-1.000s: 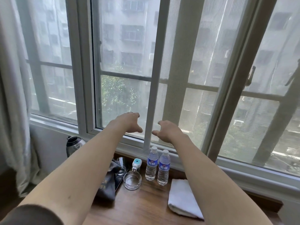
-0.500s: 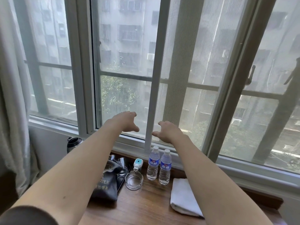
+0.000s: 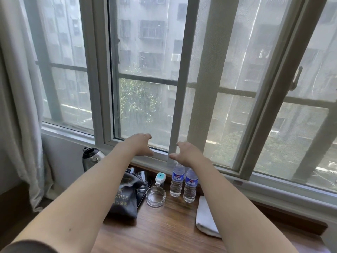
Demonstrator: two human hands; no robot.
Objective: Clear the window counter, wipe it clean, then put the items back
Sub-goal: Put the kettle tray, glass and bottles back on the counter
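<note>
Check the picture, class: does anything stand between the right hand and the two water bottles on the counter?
Nothing visible does. The right hand hangs open above the water bottles, with only air between them. The left hand is off to the side, over the dark bag.

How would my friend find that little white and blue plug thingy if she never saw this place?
Start at the brown wooden window counter under the big window. Find the two clear plastic water bottles with blue labels at the back; just left of them, behind the round clear glass ashtray, is the small white plug-in device with a turquoise face. Nothing else nearby is turquoise.
</note>
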